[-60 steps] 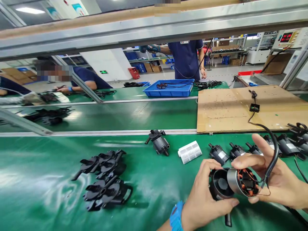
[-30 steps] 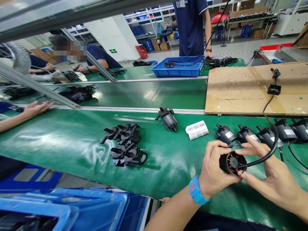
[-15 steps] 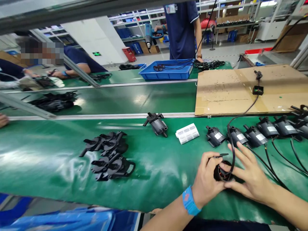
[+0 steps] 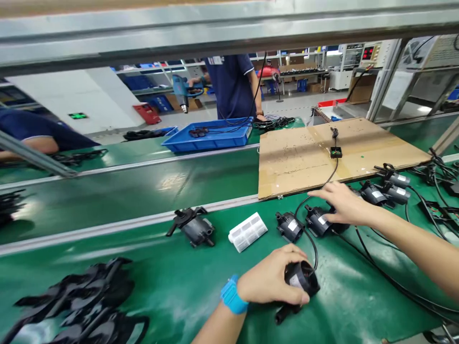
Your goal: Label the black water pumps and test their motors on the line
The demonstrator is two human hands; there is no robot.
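Observation:
My left hand (image 4: 272,277), with a blue wristband, is closed around a black pump housing (image 4: 303,279), tilted so that its round open end faces up. A black cable (image 4: 314,248) runs from that opening past the row to a small black box with a circuit board (image 4: 336,152) on the cardboard. Over the row of black pumps (image 4: 318,220) my right hand (image 4: 340,203) reaches out, fingers apart and nothing visibly gripped; it partly hides some of them. Left of the row lie a sheet of white labels (image 4: 248,231) and a single pump (image 4: 193,228).
Several black pump parts (image 4: 89,296) are heaped at the lower left. A cardboard sheet (image 4: 294,167) lies beyond the row. Past the rail are a blue tray (image 4: 211,141) and a co-worker (image 4: 231,88) with a heat gun (image 4: 182,91). A metal beam (image 4: 229,28) crosses overhead.
My right hand has left the pump housing and moved forward over the row. My left hand keeps the housing, now tilted, its white label showing. The view has shifted right and up.

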